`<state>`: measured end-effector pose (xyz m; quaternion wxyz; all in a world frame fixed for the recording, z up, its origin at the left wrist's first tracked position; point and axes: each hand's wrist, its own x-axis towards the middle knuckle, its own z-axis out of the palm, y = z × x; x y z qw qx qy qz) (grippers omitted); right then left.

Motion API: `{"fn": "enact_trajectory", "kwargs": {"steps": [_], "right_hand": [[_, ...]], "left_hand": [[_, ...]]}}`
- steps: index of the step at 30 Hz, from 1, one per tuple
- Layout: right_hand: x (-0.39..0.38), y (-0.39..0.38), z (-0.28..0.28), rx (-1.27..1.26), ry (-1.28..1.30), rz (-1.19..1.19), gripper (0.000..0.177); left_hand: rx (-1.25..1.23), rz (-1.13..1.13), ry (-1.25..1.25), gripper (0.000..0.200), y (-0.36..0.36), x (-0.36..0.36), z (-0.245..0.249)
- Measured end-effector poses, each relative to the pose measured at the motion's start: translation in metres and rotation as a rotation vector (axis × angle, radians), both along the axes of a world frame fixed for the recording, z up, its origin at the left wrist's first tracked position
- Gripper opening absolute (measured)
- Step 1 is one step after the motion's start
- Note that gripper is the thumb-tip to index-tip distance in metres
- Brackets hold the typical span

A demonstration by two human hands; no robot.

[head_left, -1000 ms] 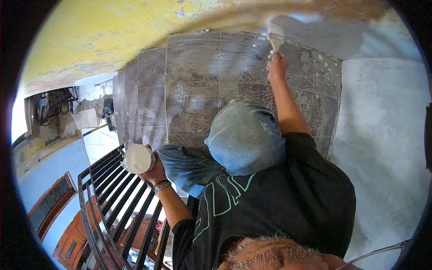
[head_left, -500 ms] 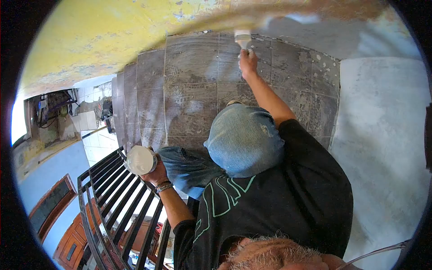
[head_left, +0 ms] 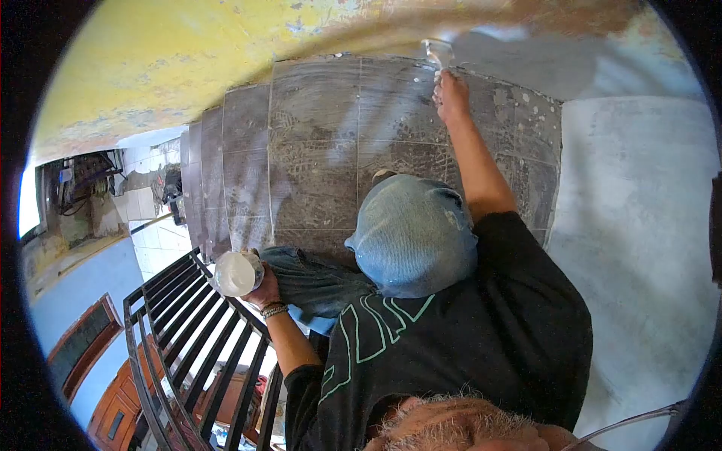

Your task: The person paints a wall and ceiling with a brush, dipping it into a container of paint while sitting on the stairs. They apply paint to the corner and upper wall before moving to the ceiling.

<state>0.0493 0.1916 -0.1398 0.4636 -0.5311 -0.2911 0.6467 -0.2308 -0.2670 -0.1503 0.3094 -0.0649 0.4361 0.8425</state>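
My right hand (head_left: 452, 96) is closed around the handle of a wide paintbrush (head_left: 438, 52), held out at the far wall. The brush head is against the lower part of the wall (head_left: 526, 64), where grey-white coating meets yellow and brown patches. At the lower left, my left hand (head_left: 263, 289) grips a round clear container (head_left: 238, 273) from its side. Whitish material shows inside the container, which is beside my bent leg and near the black railing.
Dusty grey-brown floor tiles (head_left: 316, 180) with white spots lie ahead. A black metal railing (head_left: 203, 331) runs along the lower left, beyond it a wooden door (head_left: 116, 413). A pale grey wall (head_left: 632, 225) rises at the right.
My right hand and the brush have moved right along the foot of the wall, and the brush head has tilted. My left hand still holds the container, its opening turned slightly.
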Motion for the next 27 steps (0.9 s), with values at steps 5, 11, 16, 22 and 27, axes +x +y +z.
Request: {"fn": "enact_trajectory", "kwargs": {"steps": [5,11,16,22,27], "right_hand": [[0.015,-0.033,0.04,0.116,0.068,0.009,0.017],[0.029,-0.026,-0.037,0.0,-0.048,-0.211,0.016],[0.012,-0.005,-0.061,-0.094,-0.172,-0.323,0.014],[-0.03,0.009,-0.095,-0.012,-0.165,-0.139,0.012],[-0.062,-0.008,-0.07,-0.024,-0.217,-0.08,0.01]], "left_hand": [[0.088,-0.025,-0.062,0.062,-0.002,-0.003,-0.002],[0.002,-0.002,-0.106,0.059,-0.001,-0.006,-0.003],[0.042,-0.041,-0.076,0.058,0.002,-0.004,0.001],[0.046,-0.031,-0.091,0.056,0.0,-0.009,-0.006],[0.1,-0.029,-0.143,0.057,0.002,-0.006,-0.003]]}}
